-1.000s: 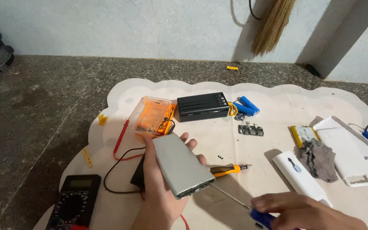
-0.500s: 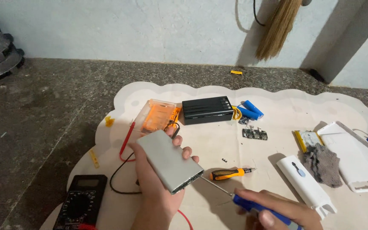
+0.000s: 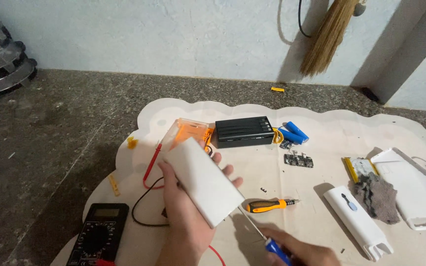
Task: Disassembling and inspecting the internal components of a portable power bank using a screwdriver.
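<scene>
A white flat case (image 3: 203,186) is held tilted above the near middle of the cream mat (image 3: 321,123), gripped from below by the left hand (image 3: 186,216) with fingers wrapped on its far edge; the right hand (image 3: 299,252), cut off at the bottom edge, is closed on a blue-handled screwdriver (image 3: 260,234) whose tip touches the case's near corner. Open mat is left between the case and the white housing (image 3: 358,221) to the right, apart from the orange-handled screwdriver (image 3: 269,204). The multimeter (image 3: 99,234) at the near left corner is partly cut off, and the red lead (image 3: 150,165) is partly hidden behind the hand.
</scene>
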